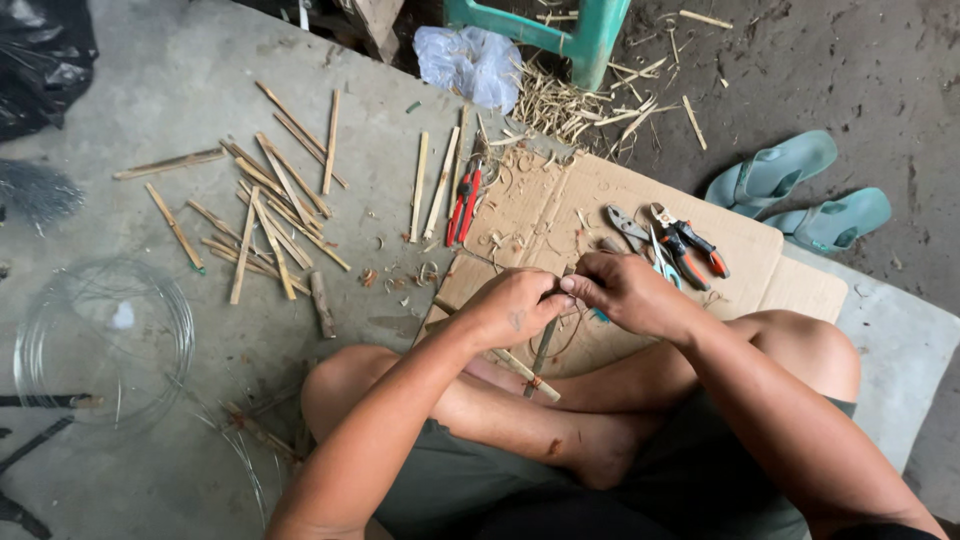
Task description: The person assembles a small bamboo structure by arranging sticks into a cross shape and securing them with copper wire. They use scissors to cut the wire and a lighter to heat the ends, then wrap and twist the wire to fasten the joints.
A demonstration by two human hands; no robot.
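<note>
A person sits cross-legged on a grey concrete floor (200, 90), seen from above, with both hands meeting over the lap. The left hand (512, 305) is curled shut, its grip pinching the upper part of a thin bamboo stick (543, 345) that runs down toward the shins. The right hand (628, 292) is also closed, fingertips pressed against the left thumb on the same stick. A second bamboo strip (525, 374) crosses it just below the hands; the two touch at a small binding near the lower end.

Under and ahead of the legs lies a flattened sheet of brown cardboard (760, 250), dusted with curled shavings. On it, just beyond the right hand, rest pliers with orange handles (690, 245) beside a second grey-handled tool (628, 228). At the cardboard's left edge lie red-handled cutters (464, 205).

Left of that, a loose scatter of cut bamboo sticks (265, 215) covers the floor. Nearer the left edge sits a coil of thin wire (100, 335). At the top stand the legs of a green plastic stool (570, 35), with a crumpled clear plastic bag (470, 60) and a heap of straw-like offcuts (560, 105) beside it. To the right, on darker dirt ground, lie a pair of pale green sandals (800, 190).
</note>
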